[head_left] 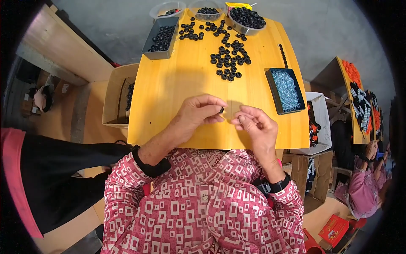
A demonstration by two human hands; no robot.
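My left hand pinches a small black bead between thumb and fingertips above the near part of the yellow table. A short gap to its right, my right hand has thumb and forefinger pressed together. Whatever sits in that right pinch is too fine to make out. Beyond both hands lies a loose spread of black ring-shaped beads, each with a hole. On the right side a dark tray holds many tiny clear bluish beads.
A grey tray of black beads stands far left. Along the far edge are a full bowl of black beads and two clear tubs. Cardboard boxes flank the table. Other people sit or stand at left and right.
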